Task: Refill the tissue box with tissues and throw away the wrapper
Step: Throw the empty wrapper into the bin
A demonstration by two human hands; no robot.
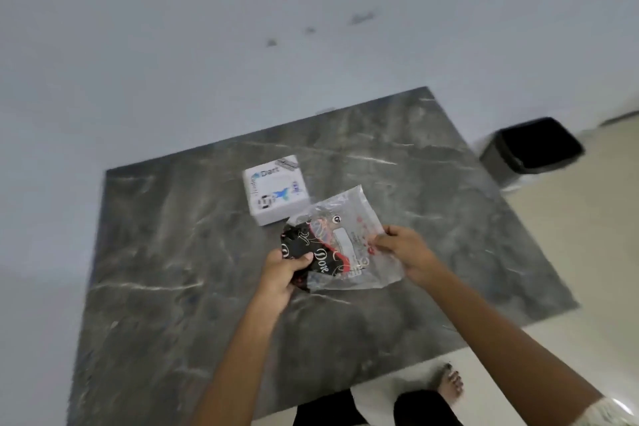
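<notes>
- Over the dark marble table (179, 252), seen from the head camera, both hands hold an empty-looking plastic wrapper (340, 245) above the tabletop.
- Left hand (281, 273): fingers curled and clamped on the wrapper's black printed end, thumb lying across the lettering.
- Right hand (404, 251): fingertips pinched together on the clear end of the wrapper, at its right edge.
- Between the two grips the wrapper is stretched flat, its long axis running roughly left to right, from one hand to the other.
- White tissue box (275, 190) lies flat on the table just beyond the wrapper, nearer the left hand; whether the wrapper's far corner touches it or merely overlaps it in view I cannot tell. Its printed top shows no tissue poking out that I can make out.
- Black waste bin (532, 149) stands on the floor off the table's far right corner, well apart from the hands and on the right hand's side; by my judgement the wrapper goes there next, carried rightward and away by the right hand.
</notes>
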